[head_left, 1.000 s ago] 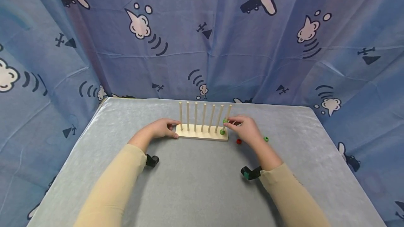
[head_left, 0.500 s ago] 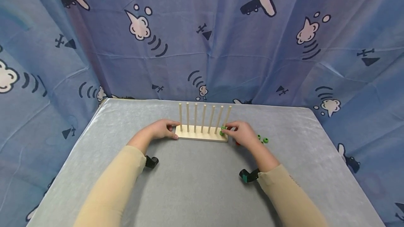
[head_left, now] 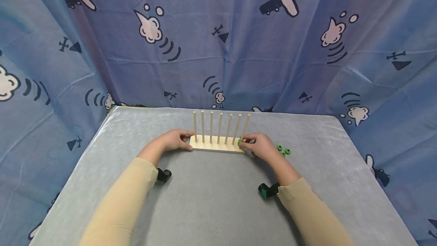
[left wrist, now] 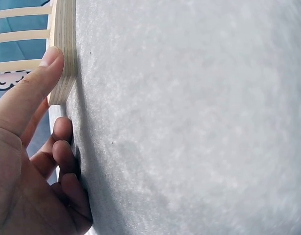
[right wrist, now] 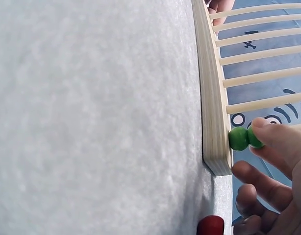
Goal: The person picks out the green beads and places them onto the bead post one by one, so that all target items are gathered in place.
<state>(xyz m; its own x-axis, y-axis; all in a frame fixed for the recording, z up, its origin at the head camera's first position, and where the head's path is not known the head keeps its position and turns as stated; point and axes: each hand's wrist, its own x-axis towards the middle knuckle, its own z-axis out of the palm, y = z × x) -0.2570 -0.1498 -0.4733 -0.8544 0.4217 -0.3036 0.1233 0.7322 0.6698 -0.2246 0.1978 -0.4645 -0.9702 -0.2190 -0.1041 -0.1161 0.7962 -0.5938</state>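
Note:
A pale wooden peg rack (head_left: pixel 218 147) with a row of upright pegs stands on the cloth-covered table. My left hand (head_left: pixel 173 139) grips the left end of its base, thumb on the front edge and the index finger behind. At the rightmost peg, my right hand (head_left: pixel 262 146) pinches a green bead (right wrist: pixel 256 138) between thumb and index finger. That bead sits on the peg, touching a lower green bead (right wrist: pixel 238 139) that rests against the base. The other pegs carry no beads.
Several loose green beads (head_left: pixel 288 151) lie on the table right of my right hand. Close to the rack's right end is a red bead (right wrist: pixel 211 225), hidden by the hand in the head view. A patterned blue curtain (head_left: pixel 218 48) hangs behind the table.
My right hand has slid the green bead down the rightmost peg onto the lower one. More loose green beads now show beside it, and the red bead is covered. The left hand stays put.

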